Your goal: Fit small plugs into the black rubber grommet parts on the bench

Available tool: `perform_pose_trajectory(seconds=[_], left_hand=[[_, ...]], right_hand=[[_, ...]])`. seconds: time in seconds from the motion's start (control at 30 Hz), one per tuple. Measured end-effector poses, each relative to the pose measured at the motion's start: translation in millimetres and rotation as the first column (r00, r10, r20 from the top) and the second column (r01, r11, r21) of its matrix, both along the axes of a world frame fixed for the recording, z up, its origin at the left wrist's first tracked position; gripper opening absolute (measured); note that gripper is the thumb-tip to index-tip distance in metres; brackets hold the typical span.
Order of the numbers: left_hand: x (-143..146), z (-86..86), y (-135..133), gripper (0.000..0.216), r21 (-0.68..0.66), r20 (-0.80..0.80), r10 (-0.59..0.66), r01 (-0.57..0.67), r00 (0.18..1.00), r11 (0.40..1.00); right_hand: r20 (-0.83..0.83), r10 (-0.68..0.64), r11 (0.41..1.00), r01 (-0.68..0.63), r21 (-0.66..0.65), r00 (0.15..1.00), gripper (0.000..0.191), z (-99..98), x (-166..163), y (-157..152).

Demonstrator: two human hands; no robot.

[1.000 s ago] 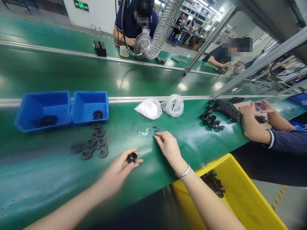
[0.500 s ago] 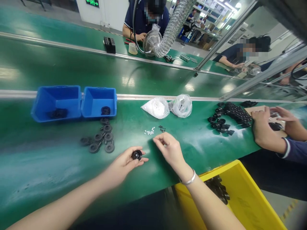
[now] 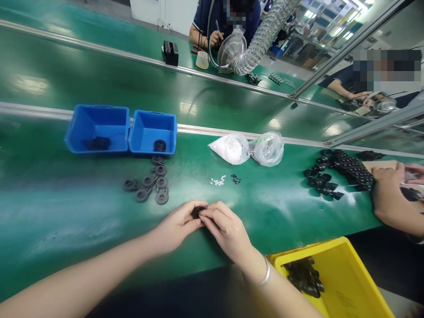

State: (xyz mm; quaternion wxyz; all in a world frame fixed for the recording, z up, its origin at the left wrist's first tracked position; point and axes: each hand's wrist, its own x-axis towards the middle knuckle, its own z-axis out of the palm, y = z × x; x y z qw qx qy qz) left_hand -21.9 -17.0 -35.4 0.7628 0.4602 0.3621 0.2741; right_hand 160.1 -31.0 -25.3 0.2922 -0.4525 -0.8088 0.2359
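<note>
My left hand is closed around a small round black plastic part, held above the green bench. Against the part's opening, the fingertips of my right hand are pinched together; whatever they hold is hidden. Beyond the hands lie a scatter of tiny white pieces and a little group of tiny black pieces. To the left, several dark round discs with short stems rest on the bench.
Two blue bins with black parts stand at the back left, two clear plastic bags at the back middle. Many black parts lie by a co-worker's hands at right. A yellow crate stands front right; a co-worker sits opposite.
My right hand has moved back from beside the tiny pieces to the black part in my left hand. My left fingers have closed further around that part. The view has shifted.
</note>
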Motion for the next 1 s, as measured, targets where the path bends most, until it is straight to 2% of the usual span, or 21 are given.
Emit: perform_pose_trajectory(seconds=[0.2, 0.33, 0.5, 0.63, 0.83, 1.0], left_hand=[[0.6, -1.3, 1.4, 0.034, 0.005, 0.006, 0.035, -0.035, 0.999, 0.999], [0.2, -3.2, 1.1, 0.036, 0.008, -0.005, 0.035, -0.035, 0.999, 0.999], [-1.8, -4.2, 0.6, 0.037, -0.002, -0.011, 0.039, -0.039, 0.999, 0.999], [-1.5, -2.3, 0.3, 0.037, -0.026, 0.046, 0.046, -0.045, 0.998, 0.999], [-2.1, -5.5, -0.2, 0.036, -0.016, 0.050, 0.044, -0.043, 0.998, 0.999], [-2.1, -6.3, -0.1, 0.036, -0.036, 0.032, 0.029, -0.028, 0.999, 0.999]], right_hand=[[0.071, 0.033, 0.999, -0.035, 0.025, 0.997, 0.041, -8.2, 2.4, -13.5], [0.076, 0.059, 0.998, -0.060, 0.023, 0.995, 0.049, -12.6, 2.0, -14.8], [0.022, 0.057, 0.998, -0.057, 0.027, 0.998, 0.050, -16.7, 1.9, -13.2], [0.018, 0.053, 0.998, -0.053, 0.032, 0.998, 0.054, -18.6, 3.1, -15.8], [0.067, 0.064, 0.996, -0.068, 0.062, 0.996, 0.057, -22.8, 4.1, -18.1], [0.180, 0.088, 0.991, -0.104, 0.084, 0.980, 0.056, -19.7, 3.7, -15.5]])
